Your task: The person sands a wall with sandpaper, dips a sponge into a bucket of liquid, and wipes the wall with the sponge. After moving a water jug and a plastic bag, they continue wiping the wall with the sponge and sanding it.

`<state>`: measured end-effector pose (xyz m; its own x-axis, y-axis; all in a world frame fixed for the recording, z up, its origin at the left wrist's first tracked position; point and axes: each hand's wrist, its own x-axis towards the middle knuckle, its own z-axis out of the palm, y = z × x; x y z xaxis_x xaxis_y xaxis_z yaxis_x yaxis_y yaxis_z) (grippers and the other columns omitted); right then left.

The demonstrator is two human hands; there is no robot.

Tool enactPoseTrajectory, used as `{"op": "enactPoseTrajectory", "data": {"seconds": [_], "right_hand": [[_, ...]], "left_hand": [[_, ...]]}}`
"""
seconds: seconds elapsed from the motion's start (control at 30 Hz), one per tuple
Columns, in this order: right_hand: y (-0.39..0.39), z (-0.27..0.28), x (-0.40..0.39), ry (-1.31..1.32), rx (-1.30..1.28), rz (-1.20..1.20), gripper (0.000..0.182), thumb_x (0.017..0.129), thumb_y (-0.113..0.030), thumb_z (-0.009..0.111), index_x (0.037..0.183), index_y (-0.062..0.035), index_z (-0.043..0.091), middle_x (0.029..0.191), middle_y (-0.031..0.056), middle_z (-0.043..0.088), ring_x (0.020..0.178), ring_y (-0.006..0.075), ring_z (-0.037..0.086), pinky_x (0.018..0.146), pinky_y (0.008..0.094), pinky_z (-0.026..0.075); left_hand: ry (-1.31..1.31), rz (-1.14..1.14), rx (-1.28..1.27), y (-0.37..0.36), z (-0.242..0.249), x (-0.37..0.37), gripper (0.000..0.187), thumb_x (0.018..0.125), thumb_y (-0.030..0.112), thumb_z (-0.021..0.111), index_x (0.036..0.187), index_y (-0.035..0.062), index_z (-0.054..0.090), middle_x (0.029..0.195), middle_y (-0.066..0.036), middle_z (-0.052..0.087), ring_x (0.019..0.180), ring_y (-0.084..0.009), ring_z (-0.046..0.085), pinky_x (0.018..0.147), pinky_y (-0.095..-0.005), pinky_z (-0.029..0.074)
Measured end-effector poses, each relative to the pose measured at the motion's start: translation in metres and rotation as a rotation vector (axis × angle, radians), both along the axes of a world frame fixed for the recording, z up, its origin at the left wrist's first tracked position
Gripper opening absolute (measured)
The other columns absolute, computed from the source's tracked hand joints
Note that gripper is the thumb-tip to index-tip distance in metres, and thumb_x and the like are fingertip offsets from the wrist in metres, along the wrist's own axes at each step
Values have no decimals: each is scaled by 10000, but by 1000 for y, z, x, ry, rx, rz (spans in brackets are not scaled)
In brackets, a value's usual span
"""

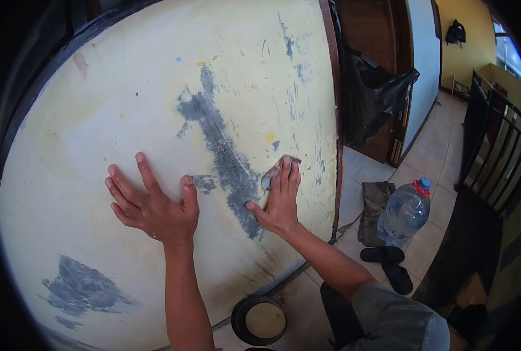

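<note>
A cream-painted wall (85, 193) fills the left and middle of the head view, with the paint worn to grey in places. My left hand (153, 205) lies flat on it, fingers spread, holding nothing. Further right, my right hand (279, 202) presses a small flat piece that looks like folded sandpaper (268, 180) against the wall; the fingers cover most of it. A long grey patch (225, 152) runs down beside this hand, its thumb over the patch's lower part. Another grey patch (82, 286) shows at lower left.
A black bucket (237, 322) with pale contents stands at the wall's foot. On the tiled floor to the right are a large water bottle (405, 213), a dark folded cloth (372, 216) and black slippers (383, 254). Black plastic (371, 93) hangs by a doorway; a railing (500, 146) stands far right.
</note>
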<state>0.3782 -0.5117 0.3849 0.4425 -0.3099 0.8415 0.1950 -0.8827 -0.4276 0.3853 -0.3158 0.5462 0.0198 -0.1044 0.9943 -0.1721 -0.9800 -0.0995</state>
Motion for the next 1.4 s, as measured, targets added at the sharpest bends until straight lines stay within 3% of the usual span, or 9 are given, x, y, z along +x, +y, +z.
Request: {"op": "enactPoseTrajectory", "data": {"seconds": [0.13, 0.33, 0.47, 0.63, 0.77, 0.97, 1.13, 1.23, 1.4], "right_hand": [[-23, 158, 2, -101, 56, -56, 1187, 818, -729, 588, 1544, 83, 115, 1643, 252, 20, 1510, 459, -35, 1191, 602, 31], [-10, 27, -14, 108, -42, -7, 1283, 778, -826, 536, 1547, 77, 46, 1636, 278, 12, 1499, 498, -18, 1145, 686, 52], [-16, 63, -7, 24, -134, -19, 1272, 757, -838, 539, 1543, 76, 132, 1647, 245, 34, 1500, 492, -2, 1143, 686, 85], [-21, 153, 8, -249, -69, -21, 871, 940, -538, 549, 1531, 34, 264, 1647, 193, 147, 1502, 461, 108, 1152, 648, 140], [-8, 53, -1, -310, -28, 109, 530, 971, -204, 536, 1471, -46, 460, 1593, 125, 350, 1483, 402, 259, 1180, 586, 152], [16, -129, -39, -133, 263, 226, 441, 1002, -170, 491, 1409, -5, 531, 1553, 179, 403, 1461, 437, 294, 1176, 562, 196], [45, -196, -71, 65, 315, 243, 438, 1004, -166, 475, 1411, -15, 532, 1548, 180, 410, 1446, 443, 319, 1169, 579, 199], [67, -199, -87, 107, 280, 301, 398, 994, -147, 487, 1362, -25, 575, 1515, 180, 452, 1415, 421, 381, 1156, 603, 209], [100, -200, -122, 259, 305, 803, 253, 960, -135, 551, 1166, -30, 652, 1133, 138, 680, 1090, 351, 624, 1078, 521, 378]], "left_hand": [[29, -55, -17, 3, -1, -2, 748, 889, 585, 527, 1528, 220, 395, 1612, -189, 222, 1479, -387, 206, 1097, -612, 202], [68, -76, -41, 4, -2, -2, 763, 852, 600, 541, 1511, 231, 428, 1606, -208, 247, 1482, -392, 204, 1122, -597, 138], [30, -67, 18, 2, -2, 0, 770, 862, 610, 530, 1511, 208, 429, 1611, -212, 235, 1481, -402, 204, 1119, -607, 142], [5, -38, 22, 2, -3, 0, 760, 888, 630, 498, 1506, 191, 442, 1607, -220, 242, 1476, -414, 212, 1118, -608, 159], [7, -54, 26, 5, -11, -8, 735, 887, 557, 545, 1504, 171, 442, 1596, -232, 264, 1466, -428, 231, 1126, -611, 158], [637, -526, 65, 61, -226, -91, 701, 788, 207, 705, 1426, 59, 454, 1521, -265, 353, 1412, -435, 331, 1131, -592, 257], [1411, 19, -768, 193, -461, -157, 739, 771, 225, 785, 1403, 37, 453, 1347, -215, 537, 1216, -391, 548, 1004, -569, 436], [2107, -285, -1476, 230, -480, -152, 654, 828, 158, 722, 1413, 54, 447, 1273, -179, 606, 1081, -376, 640, 902, -588, 511], [2313, -428, -1457, 254, -508, -148, 562, 861, 35, 601, 1406, 68, 465, 1229, -159, 641, 987, -378, 682, 843, -569, 556]]}}
